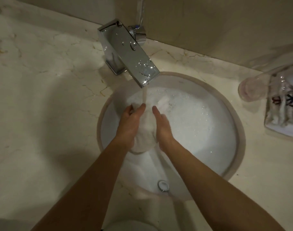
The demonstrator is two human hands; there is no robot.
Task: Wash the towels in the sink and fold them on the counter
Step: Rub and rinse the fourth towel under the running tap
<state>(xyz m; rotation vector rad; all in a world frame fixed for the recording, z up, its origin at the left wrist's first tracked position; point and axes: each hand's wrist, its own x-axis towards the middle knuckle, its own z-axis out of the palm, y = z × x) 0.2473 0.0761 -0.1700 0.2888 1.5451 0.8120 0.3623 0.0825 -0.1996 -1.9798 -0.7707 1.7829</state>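
**Towel held under the running tap, both hands around it**

The towel, white and bunched into a wet lump, sits above the sink between the two hands, right under the stream of water falling from the faucet. The left hand grips its left side, with fingers curled round the cloth and the thumb lying over the top. The right hand presses against its right side; its fingers look fairly straight along the cloth, but motion blur makes it hard to say how far they wrap round it. Both hands cover much of the towel, so its folds and full extent are hidden. A second bit of white cloth pokes up just behind the right hand; whether it belongs to the same towel cannot be told.

The round basin holds foamy, bubbly water that hides the bottom. On the near wall of the bowl a small chrome overflow fitting shows above the suds.

On the marble counter, at the right edge, a clear glass lies tilted beside a white tray. The tray holds wrapped items in crinkled plastic with dark printed marks, too blurred to read and partly cut off by the frame. The faucet's top is beaded with droplets, and its handle stands behind it against the wall. At the bottom edge a pale rounded shape is cut off and cannot be identified.
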